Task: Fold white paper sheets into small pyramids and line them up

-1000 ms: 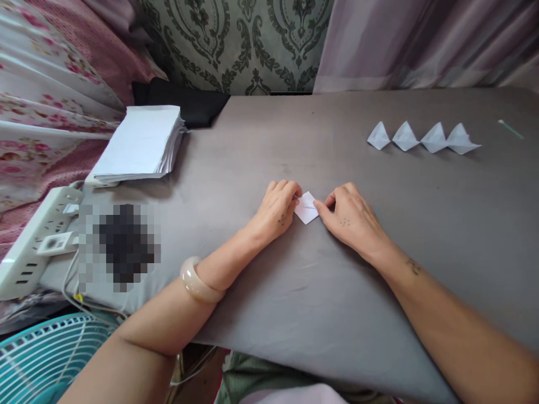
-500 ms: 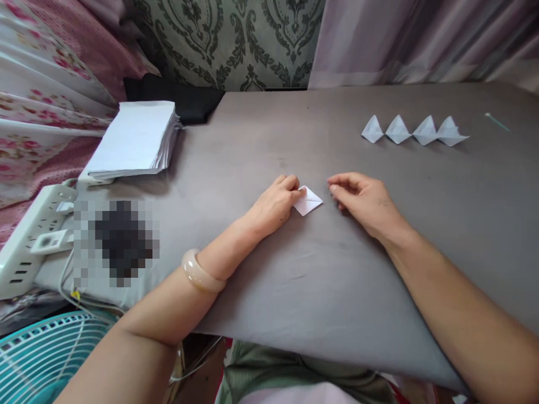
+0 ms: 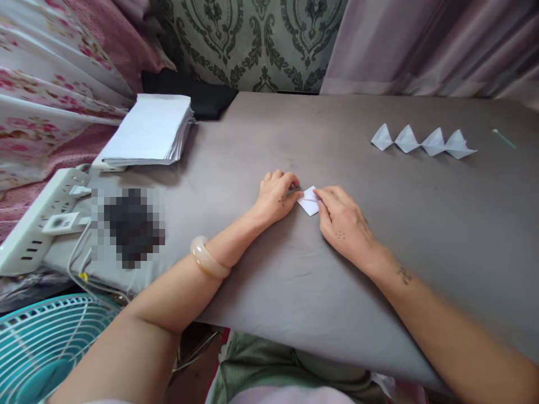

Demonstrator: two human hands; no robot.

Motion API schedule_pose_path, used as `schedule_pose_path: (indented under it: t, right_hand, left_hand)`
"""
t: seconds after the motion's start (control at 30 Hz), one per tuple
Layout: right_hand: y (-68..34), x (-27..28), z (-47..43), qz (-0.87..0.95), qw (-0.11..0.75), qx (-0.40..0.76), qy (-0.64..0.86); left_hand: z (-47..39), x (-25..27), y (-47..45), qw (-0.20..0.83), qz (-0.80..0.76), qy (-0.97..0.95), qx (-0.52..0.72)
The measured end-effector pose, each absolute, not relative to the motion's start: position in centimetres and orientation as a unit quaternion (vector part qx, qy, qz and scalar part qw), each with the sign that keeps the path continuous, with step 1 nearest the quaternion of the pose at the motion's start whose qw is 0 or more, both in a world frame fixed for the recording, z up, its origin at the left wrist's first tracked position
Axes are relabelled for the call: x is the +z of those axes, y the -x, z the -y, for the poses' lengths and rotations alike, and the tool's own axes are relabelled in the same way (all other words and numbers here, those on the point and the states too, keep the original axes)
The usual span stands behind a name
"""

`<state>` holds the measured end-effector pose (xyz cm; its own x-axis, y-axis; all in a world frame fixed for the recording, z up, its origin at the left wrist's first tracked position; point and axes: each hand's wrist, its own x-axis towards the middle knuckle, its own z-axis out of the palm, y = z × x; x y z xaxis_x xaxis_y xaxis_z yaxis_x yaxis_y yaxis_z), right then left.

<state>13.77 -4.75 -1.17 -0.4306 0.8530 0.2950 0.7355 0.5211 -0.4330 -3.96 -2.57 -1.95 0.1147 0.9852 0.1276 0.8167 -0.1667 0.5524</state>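
A small folded white paper (image 3: 310, 205) lies on the grey cloth-covered table (image 3: 269, 269), between my two hands. My left hand (image 3: 278, 195), with a pale bangle (image 3: 207, 259) on the forearm, pinches the paper's left corner. From the other side my right hand (image 3: 342, 217) has its thumb and fingers closed on the paper's right corner, hiding that part. A crease line runs across the visible face of the paper. Farther back on the right stands a row of several folded white paper pieces (image 3: 407, 139), their tips pointing up.
A thick stack of white paper (image 3: 147, 129) sits at the back left, by a black cloth (image 3: 189, 92). A power strip (image 3: 46, 219) with plugs and cables is at the left edge, above a turquoise fan (image 3: 54, 348). A thin stick (image 3: 505, 138) lies far right.
My right hand has moved left from beside the paper and now grips its right corner. My left hand stays at the left corner, its fingers shifted. The whole view has turned slightly.
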Motion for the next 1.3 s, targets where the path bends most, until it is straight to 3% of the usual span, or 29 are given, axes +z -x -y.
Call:
schedule_pose_path:
  t: [0.27, 0.63, 0.87, 1.1, 1.3]
  right_hand:
    - [-12.8, -1.1, 4.3, 0.852, 0.171, 0.060, 0.491]
    - [-13.2, -1.3, 2.9, 0.824, 0.236, 0.132, 0.497]
    - [-13.8, -1.4, 2.2, 0.716, 0.360, 0.296, 0.520]
    - [-14.8, 0.4, 2.9, 0.597, 0.409, 0.519, 0.454]
    - [-14.1, 1.2, 3.7, 0.450, 0.461, 0.643, 0.415]
  left_hand:
    - [2.6, -1.5, 4.1, 0.220, -0.660, -0.673, 0.252]
    - [3.8, -0.3, 3.2, 0.238, -0.706, -0.623, 0.239]
    - [3.7, -0.3, 3.9, 0.386, -0.595, -0.598, 0.373]
    - [4.1, 1.0, 3.4, 0.438, -0.449, -0.554, 0.548]
    - [4.4, 0.7, 2.6, 0.566, -0.427, -0.461, 0.534]
